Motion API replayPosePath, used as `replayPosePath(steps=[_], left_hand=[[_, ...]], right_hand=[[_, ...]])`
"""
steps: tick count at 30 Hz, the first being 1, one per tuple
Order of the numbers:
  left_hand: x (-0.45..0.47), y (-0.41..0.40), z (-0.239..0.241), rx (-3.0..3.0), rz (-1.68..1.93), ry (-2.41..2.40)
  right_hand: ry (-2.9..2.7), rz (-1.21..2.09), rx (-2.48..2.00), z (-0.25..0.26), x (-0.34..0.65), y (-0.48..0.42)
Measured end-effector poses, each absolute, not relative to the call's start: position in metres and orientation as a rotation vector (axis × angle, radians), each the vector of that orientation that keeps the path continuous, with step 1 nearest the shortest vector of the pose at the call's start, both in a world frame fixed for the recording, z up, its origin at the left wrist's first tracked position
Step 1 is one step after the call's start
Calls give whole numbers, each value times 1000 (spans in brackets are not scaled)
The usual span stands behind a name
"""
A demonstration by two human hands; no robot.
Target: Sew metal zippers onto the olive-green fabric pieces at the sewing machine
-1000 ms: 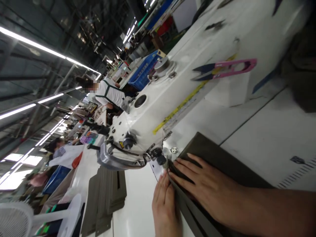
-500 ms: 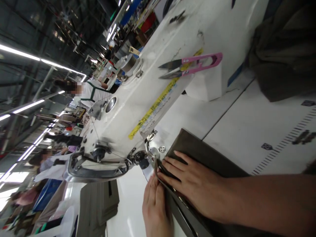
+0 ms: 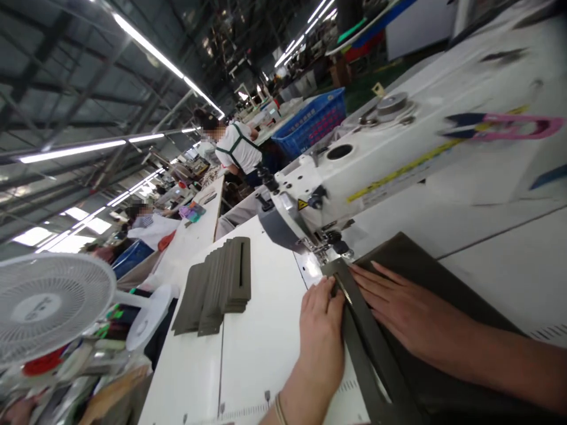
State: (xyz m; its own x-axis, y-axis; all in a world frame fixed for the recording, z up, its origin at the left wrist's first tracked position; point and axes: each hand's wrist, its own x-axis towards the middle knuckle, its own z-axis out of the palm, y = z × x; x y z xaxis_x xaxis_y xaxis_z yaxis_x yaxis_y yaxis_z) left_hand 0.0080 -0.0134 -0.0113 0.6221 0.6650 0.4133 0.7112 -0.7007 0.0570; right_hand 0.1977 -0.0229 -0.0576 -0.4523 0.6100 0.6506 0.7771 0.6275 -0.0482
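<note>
In the head view, a dark olive fabric panel (image 3: 401, 251) lies under the sewing machine (image 3: 292, 218), its near end running toward me. Along its left side is a narrow fabric strip (image 3: 370, 330) with a slot, where metallic zipper teeth (image 3: 344, 290) show. My left hand (image 3: 322, 330) has its fingers bent and pressed together on the strip's left edge, close to the presser foot (image 3: 325, 254). Flat on the panel, right of the strip, rests my right hand (image 3: 407, 307) with fingers stretched out. The needle point is too small to make out.
A fanned stack of olive slotted pieces (image 3: 217, 283) lies on the white table (image 3: 261, 330), left of the machine. Pink-handled thread snips (image 3: 505, 126) rest on the machine arm. A white fan (image 3: 53, 307) stands at left. A co-worker (image 3: 239, 144) is beyond, near a blue crate (image 3: 310, 121).
My view has swung left and levelled, bringing the fan and more of the stack into sight. The strip's raised edge now lies flatter, showing the zipper. Both hands remain by the presser foot.
</note>
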Motion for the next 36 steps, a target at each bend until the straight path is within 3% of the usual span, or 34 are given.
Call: replayPosePath(steps=[36], left_hand=[[26, 17, -25, -2570, -789, -1120]], right_hand=[[-2398, -294, -1077, -59, 211, 5]])
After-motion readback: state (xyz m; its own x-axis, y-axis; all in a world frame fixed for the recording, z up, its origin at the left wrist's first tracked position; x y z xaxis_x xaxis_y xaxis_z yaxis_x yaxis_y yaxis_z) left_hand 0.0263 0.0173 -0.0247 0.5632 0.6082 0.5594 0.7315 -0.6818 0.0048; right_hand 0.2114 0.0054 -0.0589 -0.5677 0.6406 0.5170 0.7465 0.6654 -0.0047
